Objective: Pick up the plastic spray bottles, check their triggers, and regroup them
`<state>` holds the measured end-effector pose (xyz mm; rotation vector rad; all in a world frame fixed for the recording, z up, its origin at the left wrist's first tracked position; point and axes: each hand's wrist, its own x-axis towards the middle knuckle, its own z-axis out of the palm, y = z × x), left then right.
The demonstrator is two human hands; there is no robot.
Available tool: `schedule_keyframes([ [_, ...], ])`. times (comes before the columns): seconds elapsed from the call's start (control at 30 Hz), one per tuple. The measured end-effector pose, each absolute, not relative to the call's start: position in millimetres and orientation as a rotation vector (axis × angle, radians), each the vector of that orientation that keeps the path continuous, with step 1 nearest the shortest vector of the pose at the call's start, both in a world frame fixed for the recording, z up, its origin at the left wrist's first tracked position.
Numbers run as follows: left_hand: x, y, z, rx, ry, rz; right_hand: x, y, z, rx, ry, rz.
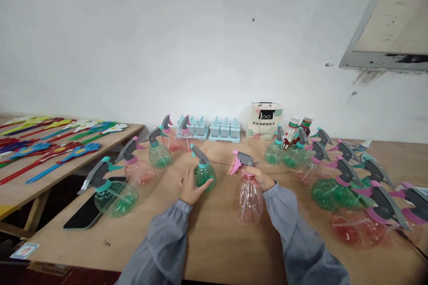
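Note:
My left hand (190, 189) wraps its fingers around the base of a green spray bottle (204, 173) with a grey and teal trigger head, standing on the wooden table (217, 240). My right hand (259, 177) grips the neck of a pink transparent spray bottle (248, 199) just under its grey and pink trigger head, holding it upright in front of me. Both arms are in grey sleeves.
Several more green and pink spray bottles stand left (115, 193) and right (357, 225) of my hands. A black phone (83, 213) lies near the left edge. Light blue moulds (224, 130), a small box (264, 120) and two drink bottles (291, 131) line the wall. Another table holds coloured clapper toys (60, 149).

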<state>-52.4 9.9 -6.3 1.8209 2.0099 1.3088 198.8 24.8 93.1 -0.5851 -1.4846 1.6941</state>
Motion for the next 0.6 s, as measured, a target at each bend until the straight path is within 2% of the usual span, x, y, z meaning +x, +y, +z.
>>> schedule_keyframes([
  [0.6,-68,18,-19,1.89,1.878,1.275,186,27,96,-0.645,-1.359,1.622],
])
